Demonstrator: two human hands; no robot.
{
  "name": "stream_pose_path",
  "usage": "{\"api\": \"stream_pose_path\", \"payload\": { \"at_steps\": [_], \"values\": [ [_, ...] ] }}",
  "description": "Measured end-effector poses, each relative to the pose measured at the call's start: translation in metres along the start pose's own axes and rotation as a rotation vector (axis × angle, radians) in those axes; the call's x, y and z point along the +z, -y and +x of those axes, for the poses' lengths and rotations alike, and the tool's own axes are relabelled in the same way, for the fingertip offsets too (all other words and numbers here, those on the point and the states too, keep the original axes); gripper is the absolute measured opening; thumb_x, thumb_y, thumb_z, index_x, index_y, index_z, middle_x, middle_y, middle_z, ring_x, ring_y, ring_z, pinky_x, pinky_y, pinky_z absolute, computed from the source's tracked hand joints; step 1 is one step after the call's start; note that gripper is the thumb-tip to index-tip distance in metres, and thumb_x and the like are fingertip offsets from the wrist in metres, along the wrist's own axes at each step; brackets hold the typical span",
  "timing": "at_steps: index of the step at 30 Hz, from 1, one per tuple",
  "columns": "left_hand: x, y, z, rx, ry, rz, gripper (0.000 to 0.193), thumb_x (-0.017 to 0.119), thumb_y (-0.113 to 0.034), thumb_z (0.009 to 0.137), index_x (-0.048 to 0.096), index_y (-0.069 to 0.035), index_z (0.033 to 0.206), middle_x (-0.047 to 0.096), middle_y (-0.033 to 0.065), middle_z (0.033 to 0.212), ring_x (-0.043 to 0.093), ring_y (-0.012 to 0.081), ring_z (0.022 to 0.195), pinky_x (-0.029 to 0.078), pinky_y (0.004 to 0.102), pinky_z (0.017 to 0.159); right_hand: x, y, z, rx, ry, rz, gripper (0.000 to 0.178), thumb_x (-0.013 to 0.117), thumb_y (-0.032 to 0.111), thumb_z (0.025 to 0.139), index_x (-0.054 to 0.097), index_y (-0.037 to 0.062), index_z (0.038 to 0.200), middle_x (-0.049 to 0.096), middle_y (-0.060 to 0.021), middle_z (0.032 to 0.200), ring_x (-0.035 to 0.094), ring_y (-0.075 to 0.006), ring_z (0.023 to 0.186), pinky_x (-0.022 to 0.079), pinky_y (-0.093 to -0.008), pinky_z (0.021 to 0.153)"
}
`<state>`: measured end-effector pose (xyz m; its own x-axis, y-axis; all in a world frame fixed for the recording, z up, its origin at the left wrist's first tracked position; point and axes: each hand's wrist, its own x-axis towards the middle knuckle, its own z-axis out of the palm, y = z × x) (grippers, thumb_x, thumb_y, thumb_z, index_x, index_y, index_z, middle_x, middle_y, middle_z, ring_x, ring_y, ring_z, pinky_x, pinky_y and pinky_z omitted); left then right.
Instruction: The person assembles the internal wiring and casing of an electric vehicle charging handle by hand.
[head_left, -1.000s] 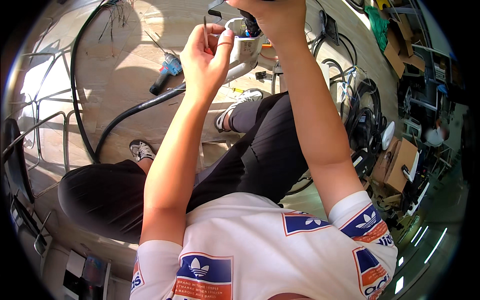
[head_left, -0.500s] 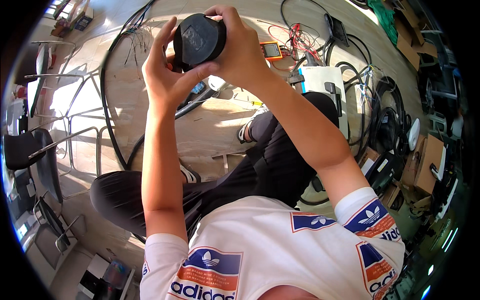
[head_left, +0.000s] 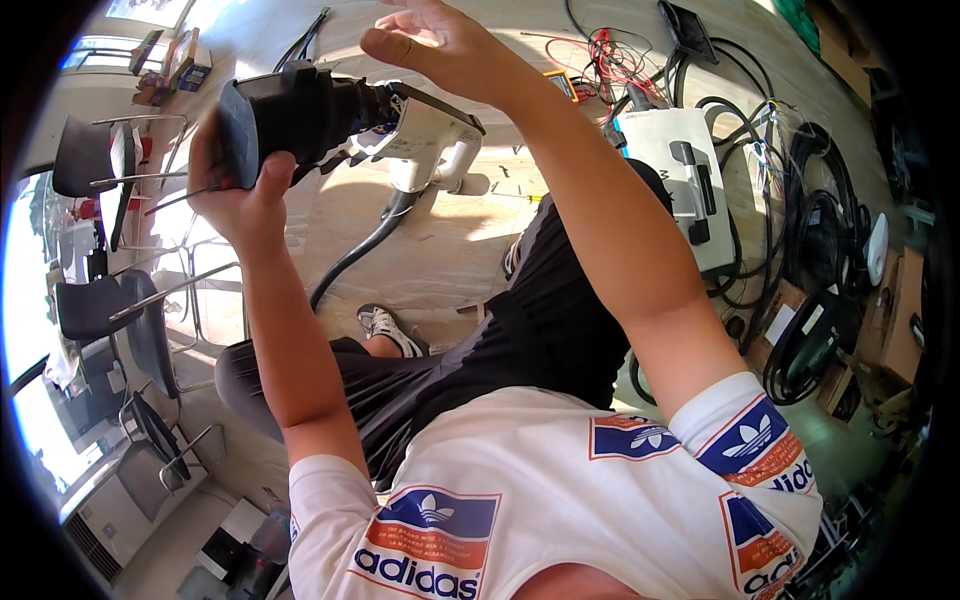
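My left hand (head_left: 243, 205) is wrapped round the flat black front end of an electric-vehicle charging connector (head_left: 310, 115). The connector lies sideways in the air, its black head toward the left. Its white handle housing (head_left: 430, 145) points right, and small coloured wires show where the black part meets it. From the handle a thick black cable (head_left: 365, 250) runs down to the floor. My right hand (head_left: 445, 50) is apart from the connector, above and to the right of it, with fingers stretched out and nothing in them.
To the right stands a white box (head_left: 675, 155) with a black handle. Beyond it lie red test leads (head_left: 605, 70) and a yellow multimeter (head_left: 563, 86). Coiled black cables (head_left: 835, 190) and cardboard boxes (head_left: 900, 310) are at far right. Chairs (head_left: 95, 310) stand at left.
Both hands were round the black end, which faced me. My right hand has let go; my left has moved left with the connector, now turned sideways, showing its white handle.
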<state>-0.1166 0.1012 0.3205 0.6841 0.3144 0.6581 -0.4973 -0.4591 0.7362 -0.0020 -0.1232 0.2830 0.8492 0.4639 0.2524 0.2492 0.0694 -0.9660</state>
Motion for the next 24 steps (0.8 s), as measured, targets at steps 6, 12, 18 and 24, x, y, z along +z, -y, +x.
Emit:
{"api": "stream_pose_path", "payload": {
  "at_steps": [6, 12, 18, 24],
  "values": [
    [0.016, -0.03, 0.063, 0.01, -0.009, -0.043, 0.065, 0.088, -0.033, 0.073, 0.065, 0.005, 0.12, 0.069, 0.0073, 0.09, 0.064, 0.0101, 0.066, 0.05, 0.0194, 0.054, -0.044, -0.096, -0.012, 0.768, 0.287, 0.345, 0.1, 0.057, 0.079, 0.082, 0.042, 0.0046, 0.147, 0.048, -0.0179, 0.145, 0.045, -0.029, 0.134, 0.033, -0.0465, 0.114],
    [0.008, -0.074, 0.101, -0.124, 0.062, 0.018, 0.053, 0.081, -0.032, 0.083, 0.066, 0.005, 0.119, 0.068, 0.0061, 0.085, 0.062, 0.0093, 0.063, 0.049, 0.0203, 0.051, -0.019, -0.09, -0.024, 0.489, 0.533, 0.279, 0.055, 0.083, 0.023, 0.074, 0.064, 0.0055, 0.122, 0.065, -0.0042, 0.115, 0.059, -0.0176, 0.108, 0.046, -0.0346, 0.094],
    [-0.024, -0.046, 0.078, -0.319, -0.032, -0.163, 0.055, 0.068, -0.046, 0.092, 0.06, 0.003, 0.115, 0.065, 0.0084, 0.079, 0.062, 0.0147, 0.06, 0.055, 0.0254, 0.049, -0.012, -0.059, -0.053, 0.347, 0.355, 0.397, 0.02, 0.079, 0.006, 0.074, 0.069, 0.0007, 0.09, 0.064, -0.0032, 0.075, 0.055, -0.0115, 0.066, 0.043, -0.0292, 0.06],
    [-0.033, -0.047, 0.076, -0.475, -0.05, -0.171, 0.062, 0.046, -0.062, 0.099, 0.059, -0.002, 0.105, 0.059, 0.0073, 0.069, 0.049, 0.0146, 0.046, 0.053, 0.0292, 0.043, -0.034, 0.005, -0.081, 0.35, 0.449, 0.339, 0.024, 0.076, 0.011, 0.083, 0.065, -0.0001, 0.1, 0.062, -0.0035, 0.076, 0.056, -0.0101, 0.065, 0.044, -0.0275, 0.06]
  ]
}}
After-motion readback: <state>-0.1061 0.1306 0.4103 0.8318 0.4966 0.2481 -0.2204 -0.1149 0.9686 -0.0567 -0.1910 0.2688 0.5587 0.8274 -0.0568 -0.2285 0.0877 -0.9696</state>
